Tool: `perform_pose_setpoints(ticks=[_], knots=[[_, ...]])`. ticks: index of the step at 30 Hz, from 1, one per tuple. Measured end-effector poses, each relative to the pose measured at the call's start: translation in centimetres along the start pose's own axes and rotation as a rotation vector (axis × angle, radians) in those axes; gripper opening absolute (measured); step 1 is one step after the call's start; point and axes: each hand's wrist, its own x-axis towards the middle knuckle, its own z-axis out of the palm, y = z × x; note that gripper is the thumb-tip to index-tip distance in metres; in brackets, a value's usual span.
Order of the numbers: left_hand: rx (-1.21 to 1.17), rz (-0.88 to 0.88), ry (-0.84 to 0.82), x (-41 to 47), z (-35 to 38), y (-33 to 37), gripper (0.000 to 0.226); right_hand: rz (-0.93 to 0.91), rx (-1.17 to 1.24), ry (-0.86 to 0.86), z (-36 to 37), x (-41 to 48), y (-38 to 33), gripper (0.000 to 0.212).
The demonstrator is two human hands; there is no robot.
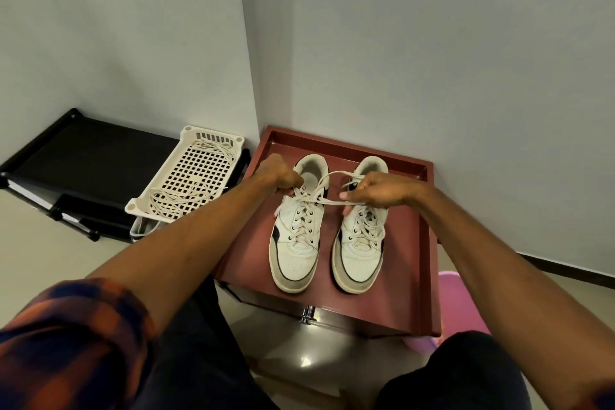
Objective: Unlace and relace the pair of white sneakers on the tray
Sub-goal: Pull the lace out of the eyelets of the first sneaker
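Two sneakers sit side by side on the red tray [422, 243], toes toward the person; the left shoe [297, 236] and the right shoe [361, 243] both show lace crossed through every visible eyelet; so by the look of it the threading is mostly in place on both.

The left hand [279, 175] is closed in a loose fist at the collar of the left shoe, pinching one lace end; the right hand [372, 191] hovers over the tongue of the right shoe, fingers pressed together on the other end; the lace [327, 201] runs taut between them and loops back behind the right hand; which shoe that loop belongs to I cannot tell for sure, though the strand seems to rise from the left shoe's top eyelets.

A white basket [189, 176] to the left, off the tray, holds loose spare laces [173, 203]; whether these are pulled-out old ones is a guess.

Judging from this, either the knot on the left shoe is being tied or it is being pulled open; what is left is at least that knot, and whether the right shoe is tied is hidden by the hand.
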Motion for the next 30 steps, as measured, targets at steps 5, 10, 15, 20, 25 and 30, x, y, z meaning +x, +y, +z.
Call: perform_pose_setpoints(ticks=[5, 10, 15, 20, 25, 30], knots=[[0.029, 0.021, 0.035, -0.3, -0.1, 0.2, 0.023, 0.053, -0.075, -0.204, 0.8, -1.0, -0.5, 0.016], [0.017, 0.020, 0.022, -0.2, 0.1, 0.2, 0.023, 0.253, -0.139, -0.317, 0.5, -2.9, 2.6, 0.020], [0.038, 0.034, 0.005, -0.2, -0.3, 0.3, 0.022, 0.271, -0.193, -0.423, 0.4, -3.4, 1.5, 0.023], [0.099, 0.058, 0.014, -0.3, -0.5, 0.3, 0.021, 0.206, -0.168, -0.304, 2.2, -2.2, -0.4, 0.041], [0.074, 0.061, 0.019, -0.2, -0.4, 0.3, 0.019, 0.209, -0.133, -0.294, 2.4, -2.2, 0.6, 0.024], [0.059, 0.069, 0.017, -0.2, -0.6, 0.2, 0.017, 0.616, -0.465, -0.553, 0.8, -4.3, 4.3, 0.048]])
